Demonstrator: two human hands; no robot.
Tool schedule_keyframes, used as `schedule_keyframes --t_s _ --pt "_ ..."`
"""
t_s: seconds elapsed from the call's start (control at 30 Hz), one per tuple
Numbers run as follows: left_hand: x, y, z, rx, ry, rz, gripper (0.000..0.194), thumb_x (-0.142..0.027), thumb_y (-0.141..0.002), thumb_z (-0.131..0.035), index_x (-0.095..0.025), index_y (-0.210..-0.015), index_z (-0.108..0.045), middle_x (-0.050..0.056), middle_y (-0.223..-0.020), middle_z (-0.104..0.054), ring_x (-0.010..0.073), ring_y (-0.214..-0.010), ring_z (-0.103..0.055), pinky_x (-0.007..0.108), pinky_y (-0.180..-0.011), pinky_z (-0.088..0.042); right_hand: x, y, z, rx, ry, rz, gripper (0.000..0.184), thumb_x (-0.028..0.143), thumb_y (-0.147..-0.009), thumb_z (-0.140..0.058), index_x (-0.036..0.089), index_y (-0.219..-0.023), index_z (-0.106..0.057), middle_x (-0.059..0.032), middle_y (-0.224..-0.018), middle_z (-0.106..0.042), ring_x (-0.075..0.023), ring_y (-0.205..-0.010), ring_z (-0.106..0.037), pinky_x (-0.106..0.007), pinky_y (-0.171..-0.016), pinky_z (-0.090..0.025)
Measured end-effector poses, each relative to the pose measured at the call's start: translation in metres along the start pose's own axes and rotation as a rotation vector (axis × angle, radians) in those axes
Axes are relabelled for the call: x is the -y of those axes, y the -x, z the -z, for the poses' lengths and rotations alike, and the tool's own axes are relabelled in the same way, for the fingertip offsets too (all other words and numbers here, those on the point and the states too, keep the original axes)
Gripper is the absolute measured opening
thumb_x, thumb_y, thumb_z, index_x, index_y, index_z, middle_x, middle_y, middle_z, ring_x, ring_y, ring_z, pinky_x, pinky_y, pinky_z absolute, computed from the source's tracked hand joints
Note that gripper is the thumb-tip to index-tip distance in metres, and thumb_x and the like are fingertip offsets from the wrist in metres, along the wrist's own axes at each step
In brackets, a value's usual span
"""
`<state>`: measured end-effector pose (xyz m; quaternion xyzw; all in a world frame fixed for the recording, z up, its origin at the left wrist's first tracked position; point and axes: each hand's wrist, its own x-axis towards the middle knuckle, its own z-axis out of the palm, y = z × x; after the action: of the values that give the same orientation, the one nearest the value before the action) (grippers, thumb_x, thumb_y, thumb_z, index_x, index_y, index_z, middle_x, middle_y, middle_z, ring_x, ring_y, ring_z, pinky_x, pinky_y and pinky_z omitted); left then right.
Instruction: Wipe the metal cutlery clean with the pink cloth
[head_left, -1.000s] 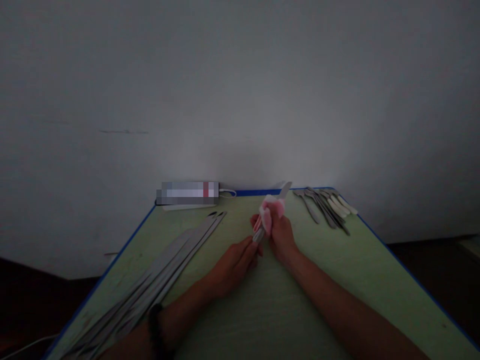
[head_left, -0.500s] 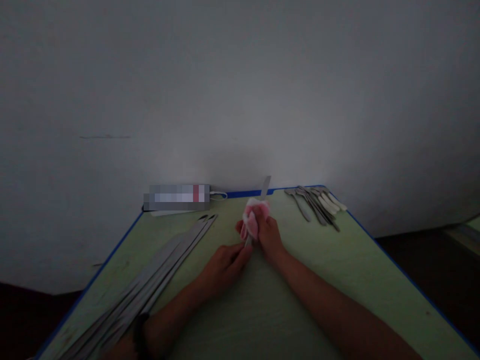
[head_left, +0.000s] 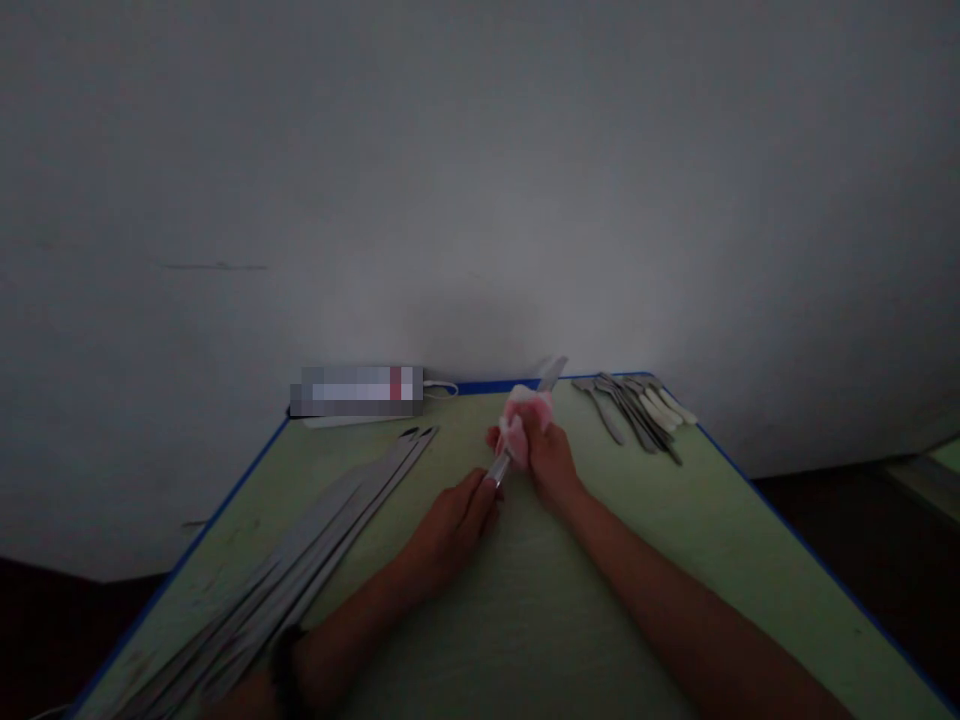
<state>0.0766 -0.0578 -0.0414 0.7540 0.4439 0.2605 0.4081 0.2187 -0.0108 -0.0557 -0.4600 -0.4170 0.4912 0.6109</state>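
My left hand [head_left: 461,515] is closed on the lower end of a table knife [head_left: 500,468], which points up and away to the right. My right hand [head_left: 551,452] grips a pink and white cloth [head_left: 516,432] wrapped around the middle of the knife. Beyond the cloth the blade sticks out near the table's far edge. The part of the knife inside the cloth is hidden, as are most of my right fingertips.
On the left of the green table [head_left: 480,640] lie several long, thin grey metal pieces [head_left: 322,535] with dark tips. Several cutlery pieces [head_left: 634,410], some pale, lie at the back right. A blurred-out box-like object [head_left: 356,390] with a white cable [head_left: 444,386] stands back left, near the wall [head_left: 480,200].
The knife has tilted further to the right. The cloth and my right hand have shifted slightly right, and more of the knife shows between my hands.
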Motion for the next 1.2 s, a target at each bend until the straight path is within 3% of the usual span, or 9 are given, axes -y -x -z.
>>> schedule_keyframes --t_s 0.1,0.23,0.43,0.6,0.77,0.97,1.2 --pt "0.003 -0.002 -0.001 -0.006 0.046 -0.011 0.03 -0.039 -0.09 -0.026 -0.019 -0.077 -0.043 -0.004 -0.06 -0.046 0.0117 -0.055 -0.044 0.024 -0.057 -0.037 -0.001 0.013 -0.007 0.052 0.212 0.053 0.048 0.058 -0.074 -0.047 0.013 -0.071 -0.064 -0.0043 -0.059 -0.062 -0.0149 -0.056 -0.057 -0.022 -0.048 -0.041" --pt "0.003 -0.003 -0.001 -0.014 0.039 0.017 0.029 -0.04 -0.09 -0.027 -0.018 -0.079 -0.044 -0.004 -0.06 -0.046 0.0113 -0.053 -0.042 0.023 -0.053 -0.035 -0.003 0.016 -0.009 0.037 0.26 0.064 0.049 0.059 -0.074 -0.046 0.013 -0.068 -0.063 -0.003 -0.056 -0.059 -0.0139 -0.054 -0.055 -0.022 -0.047 -0.038" --pt "-0.001 0.006 0.0 0.115 -0.204 -0.146 0.027 -0.033 -0.088 -0.03 -0.018 -0.072 -0.046 -0.003 -0.06 -0.045 0.011 -0.054 -0.043 0.023 -0.053 -0.031 -0.001 0.004 -0.005 0.013 -0.175 -0.094 0.051 0.059 -0.075 -0.044 0.012 -0.074 -0.062 -0.0069 -0.06 -0.063 -0.0165 -0.055 -0.059 -0.027 -0.053 -0.045" --pt "-0.006 0.016 -0.002 0.218 -0.373 -0.28 0.024 -0.031 -0.086 -0.035 -0.018 -0.068 -0.045 -0.002 -0.063 -0.047 0.0119 -0.058 -0.043 0.024 -0.059 -0.033 0.006 -0.012 0.006 -0.004 -0.6 -0.175 0.053 0.062 -0.076 -0.034 0.016 -0.072 -0.06 -0.0076 -0.072 -0.066 -0.0188 -0.069 -0.062 -0.033 -0.066 -0.049" --pt "-0.013 0.012 0.001 0.199 -0.178 -0.135 0.03 -0.033 -0.09 -0.028 -0.018 -0.072 -0.047 -0.003 -0.061 -0.05 0.0116 -0.056 -0.045 0.023 -0.055 -0.033 0.009 -0.017 0.01 -0.01 -0.674 -0.14 0.04 0.052 -0.078 -0.04 0.018 -0.079 -0.061 -0.0028 -0.074 -0.064 -0.0134 -0.066 -0.059 -0.026 -0.064 -0.048" --pt "-0.008 0.007 -0.001 0.052 -0.081 -0.001 0.035 -0.038 -0.089 -0.028 -0.018 -0.066 -0.044 -0.005 -0.053 -0.046 0.011 -0.05 -0.044 0.023 -0.051 -0.031 0.003 -0.024 0.001 -0.022 -0.705 -0.118 0.009 0.028 -0.076 -0.054 0.02 -0.073 -0.058 0.0022 -0.07 -0.063 -0.0106 -0.069 -0.058 -0.023 -0.072 -0.047" --pt "-0.004 0.004 -0.003 -0.008 -0.047 0.05 0.036 -0.04 -0.088 -0.028 -0.018 -0.064 -0.044 -0.004 -0.051 -0.046 0.0116 -0.049 -0.045 0.023 -0.051 -0.032 0.011 -0.012 0.005 0.188 -0.688 -0.22 0.031 0.047 -0.076 -0.05 0.019 -0.081 -0.061 -0.0015 -0.082 -0.066 -0.0161 -0.081 -0.06 -0.029 -0.073 -0.049"
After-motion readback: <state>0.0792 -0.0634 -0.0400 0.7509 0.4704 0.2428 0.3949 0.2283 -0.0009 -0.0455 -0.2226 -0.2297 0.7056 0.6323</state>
